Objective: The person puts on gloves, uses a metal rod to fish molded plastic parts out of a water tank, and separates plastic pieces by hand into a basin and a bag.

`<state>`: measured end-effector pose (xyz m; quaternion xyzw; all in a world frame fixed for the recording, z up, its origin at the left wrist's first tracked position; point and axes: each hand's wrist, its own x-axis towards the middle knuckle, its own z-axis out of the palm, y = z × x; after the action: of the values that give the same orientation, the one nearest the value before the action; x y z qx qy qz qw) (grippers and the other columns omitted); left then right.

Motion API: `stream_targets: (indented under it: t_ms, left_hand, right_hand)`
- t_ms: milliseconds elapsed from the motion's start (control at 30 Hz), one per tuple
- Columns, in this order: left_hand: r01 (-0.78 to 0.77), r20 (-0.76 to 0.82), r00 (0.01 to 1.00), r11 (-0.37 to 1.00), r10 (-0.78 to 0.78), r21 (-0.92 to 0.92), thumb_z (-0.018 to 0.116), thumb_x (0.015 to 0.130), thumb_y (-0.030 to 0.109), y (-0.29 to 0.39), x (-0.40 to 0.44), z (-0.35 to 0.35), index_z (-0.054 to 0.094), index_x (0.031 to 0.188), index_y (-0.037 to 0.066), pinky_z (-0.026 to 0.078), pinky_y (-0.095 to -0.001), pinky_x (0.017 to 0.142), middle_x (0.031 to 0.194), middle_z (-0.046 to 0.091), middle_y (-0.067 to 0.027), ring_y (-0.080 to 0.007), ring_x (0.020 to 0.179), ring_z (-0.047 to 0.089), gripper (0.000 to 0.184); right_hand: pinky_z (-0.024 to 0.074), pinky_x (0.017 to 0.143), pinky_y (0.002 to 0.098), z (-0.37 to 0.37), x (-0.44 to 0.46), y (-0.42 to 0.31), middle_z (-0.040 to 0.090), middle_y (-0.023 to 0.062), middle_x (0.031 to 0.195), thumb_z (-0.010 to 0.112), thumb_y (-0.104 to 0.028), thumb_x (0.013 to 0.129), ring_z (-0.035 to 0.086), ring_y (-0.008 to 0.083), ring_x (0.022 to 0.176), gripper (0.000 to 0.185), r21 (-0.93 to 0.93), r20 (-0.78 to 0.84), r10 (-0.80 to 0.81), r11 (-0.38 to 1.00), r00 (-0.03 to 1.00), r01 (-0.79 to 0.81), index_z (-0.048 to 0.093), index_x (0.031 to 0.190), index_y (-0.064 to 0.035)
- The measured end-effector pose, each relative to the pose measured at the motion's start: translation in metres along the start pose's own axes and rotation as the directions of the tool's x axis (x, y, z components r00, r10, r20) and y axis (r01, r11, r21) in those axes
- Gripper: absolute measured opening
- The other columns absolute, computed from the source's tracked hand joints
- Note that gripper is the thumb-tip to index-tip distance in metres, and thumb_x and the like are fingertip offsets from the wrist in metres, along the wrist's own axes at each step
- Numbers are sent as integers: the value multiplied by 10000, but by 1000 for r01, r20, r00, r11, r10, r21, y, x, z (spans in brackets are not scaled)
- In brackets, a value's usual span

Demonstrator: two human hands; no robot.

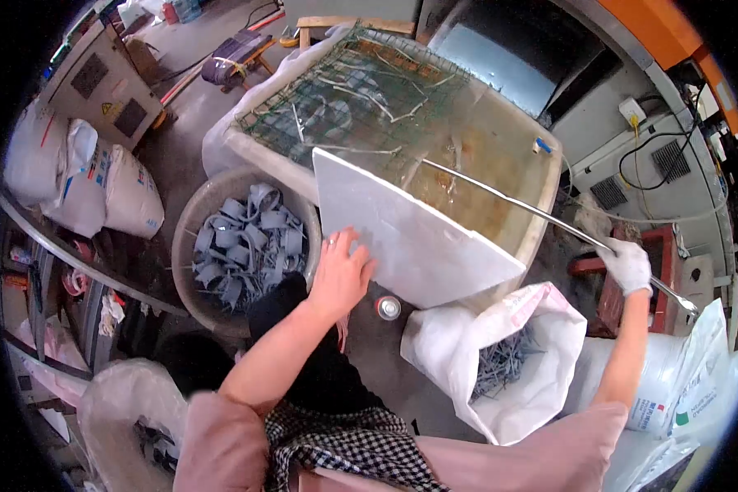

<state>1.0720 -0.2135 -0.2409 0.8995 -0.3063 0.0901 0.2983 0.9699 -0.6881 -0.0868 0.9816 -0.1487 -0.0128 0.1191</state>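
Note:
My right hand [627, 266], in a white glove, is closed round a long metal rod [541, 213]. The rod slants over the right rim of a large water tub [549, 176], its far end by the cloudy water. Its near end, beyond my hand, looks flattened. My bare left hand [342, 271] has its fingers spread in front of a white board [410, 230], near its left part; whether the fingertips touch it I cannot tell. The board leans along the tub's near side. Green netting [361, 90] with pale strips on it covers the tub's left part.
A round bin [186, 246] of grey curved plastic parts [250, 234] stands left of my leg. A white sack [541, 402] holds thin grey pieces [504, 365]. A small can [388, 308] is on the floor. Full sacks [131, 193] and a red stand [611, 303] flank the tub.

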Motion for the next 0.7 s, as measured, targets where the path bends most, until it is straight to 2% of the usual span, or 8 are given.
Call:
stream_targets:
  t_ms: [233, 333, 400, 433, 533, 633, 667, 700]
  left_hand:
    - [-22, -64, 998, 999, 20, -34, 695, 764, 94, 6, -1, -1, 585, 840, 21, 392, -477, 926, 1102, 506, -185, -378, 1106, 480, 152]
    - [-12, -142, 990, 998, 3, -62, 705, 754, 100, -4, -9, -27, 588, 831, 37, 405, -457, 922, 1100, 518, -173, -372, 1073, 498, 154]
    - [52, -269, 961, 997, -66, -61, 714, 755, 111, -23, -20, -58, 600, 819, 43, 431, -433, 892, 1038, 554, -147, -356, 1047, 528, 147]
    - [113, -299, 947, 993, -117, -31, 714, 760, 113, -42, -30, -73, 606, 817, 39, 440, -433, 874, 1031, 559, -153, -353, 1030, 540, 143]
    - [415, -291, 885, 899, -363, 141, 708, 784, 141, -124, -83, -123, 634, 839, 26, 464, -424, 825, 1002, 580, -167, -342, 994, 568, 148]
    - [734, -28, 642, 604, -766, 310, 681, 797, 195, -218, -147, -169, 628, 809, -8, 493, -456, 758, 1041, 596, -228, -397, 895, 603, 210]
    - [801, 101, 472, 474, -876, 366, 668, 823, 220, -251, -166, -176, 630, 796, -14, 507, -454, 725, 1058, 606, -230, -382, 878, 625, 238]
    - [940, 153, 274, 298, -949, 166, 648, 854, 253, -273, -183, -178, 617, 819, -27, 526, -445, 693, 1057, 614, -233, -363, 853, 641, 284]
  right_hand:
    - [494, 767, 360, 8, -33, 39, 664, 222, 917, 630, -242, 842, 673, 292, 864, 308, 323, 32, 68, 943, 997, -75, 670, 1015, 9]
    - [487, 725, 396, 65, 1, 12, 643, 231, 866, 596, -268, 886, 635, 384, 827, 283, 337, 6, -54, 940, 999, 49, 651, 974, -5]
    - [479, 689, 441, 115, 25, -17, 629, 234, 836, 580, -267, 900, 613, 407, 784, 245, 327, -99, -156, 928, 983, 180, 630, 950, -33]
    - [478, 720, 439, 135, 37, -32, 634, 246, 905, 582, -274, 901, 619, 406, 825, 272, 299, 69, -130, 948, 989, 104, 621, 1027, -36]
    - [486, 692, 484, 223, 66, -47, 620, 261, 860, 564, -255, 879, 592, 436, 800, 230, 291, 66, -334, 908, 940, 302, 617, 978, -54]
    - [504, 698, 431, 344, 108, 6, 651, 238, 876, 564, -258, 882, 626, 383, 786, 249, 91, 381, -372, 926, 846, 366, 629, 1009, -53]
    - [504, 706, 417, 344, 110, 6, 652, 224, 885, 564, -257, 883, 627, 363, 791, 254, 308, 407, -317, 931, 857, 198, 630, 1017, -52]
    - [505, 715, 404, 341, 111, 5, 654, 209, 894, 564, -256, 883, 628, 342, 796, 258, 496, 446, -259, 868, 857, 4, 631, 1026, -51]
